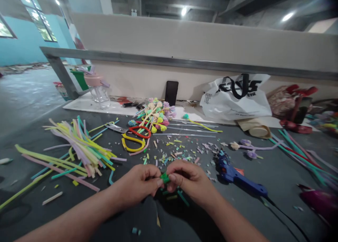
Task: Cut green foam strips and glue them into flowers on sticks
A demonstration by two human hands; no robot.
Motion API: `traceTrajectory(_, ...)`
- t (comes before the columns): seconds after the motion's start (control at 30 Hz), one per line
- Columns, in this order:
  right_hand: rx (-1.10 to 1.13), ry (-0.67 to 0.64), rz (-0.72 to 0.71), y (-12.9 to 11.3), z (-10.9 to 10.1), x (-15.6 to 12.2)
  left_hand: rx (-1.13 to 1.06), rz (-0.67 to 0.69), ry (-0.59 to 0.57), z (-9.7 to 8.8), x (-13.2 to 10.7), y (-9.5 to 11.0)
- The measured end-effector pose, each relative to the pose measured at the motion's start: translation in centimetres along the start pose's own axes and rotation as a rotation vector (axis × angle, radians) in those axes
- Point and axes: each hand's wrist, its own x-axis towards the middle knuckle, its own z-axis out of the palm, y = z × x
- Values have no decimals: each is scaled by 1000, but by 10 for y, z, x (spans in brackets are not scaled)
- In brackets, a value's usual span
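Note:
Both hands meet low in the middle of the view, pinching one small green piece [165, 178] between them. Thumb and fingers of my left hand [148, 178] close on its left side; my right hand [185, 175] closes on its right side. My fingers cover much of the piece, so its full shape is hidden. Many cut bits [176, 152] in pastel colours lie scattered just beyond my hands. A blue glue gun [237, 180] rests on its side right of my right hand. Scissors with red and yellow handles [133, 140] lie past my left hand.
A pile of coloured straw-like strips [81, 147] covers the left. Behind stand a bunch of small flowers [154, 115], a phone [171, 93], a pink-lidded bottle [97, 90] and a white bag [235, 97]. The glue gun's cord [287, 213] runs toward the lower right.

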Motion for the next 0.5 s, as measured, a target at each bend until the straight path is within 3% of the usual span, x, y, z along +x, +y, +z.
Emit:
traceTrajectory(0.17,62,51,131,6,5,2,31,10,9,2,1,-3)
traceTrajectory(0.4,37,91,119,4,5,5,224,98,100,3,0,5)
traceTrajectory(0.5,14,76,89,3,5,4,265,69,113,5,-1,6)
